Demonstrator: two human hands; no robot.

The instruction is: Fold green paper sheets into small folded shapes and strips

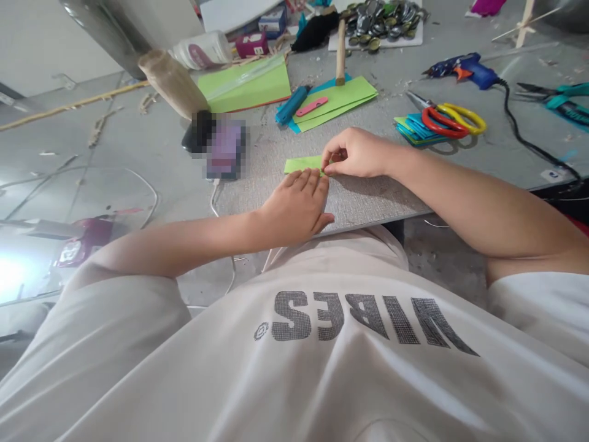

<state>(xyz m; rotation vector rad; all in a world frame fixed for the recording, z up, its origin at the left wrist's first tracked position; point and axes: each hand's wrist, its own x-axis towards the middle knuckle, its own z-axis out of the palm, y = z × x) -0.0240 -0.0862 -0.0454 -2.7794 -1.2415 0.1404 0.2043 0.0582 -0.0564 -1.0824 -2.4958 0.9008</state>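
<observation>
A narrow strip of light green paper (301,164) lies on the grey table near its front edge. Across the near side of the strip rests my left hand (297,205), flat, with its fingers stretched out over the paper. My right hand (352,153) pinches the right end of the same strip between thumb and fingertips, close to the left fingertips. Part of the paper is hidden under both hands. Beyond them, larger green sheets (347,101) carry a pink cutter (311,106), with a blue cylindrical tool (292,105) beside it.
Red and yellow scissors (453,120) lie on cut paper pieces (409,130) at right. Farther right are a blue glue gun (478,70) and teal pliers (564,104). A phone (226,147) with a cable lies left. Bottle caps (386,21) are heaped at the back.
</observation>
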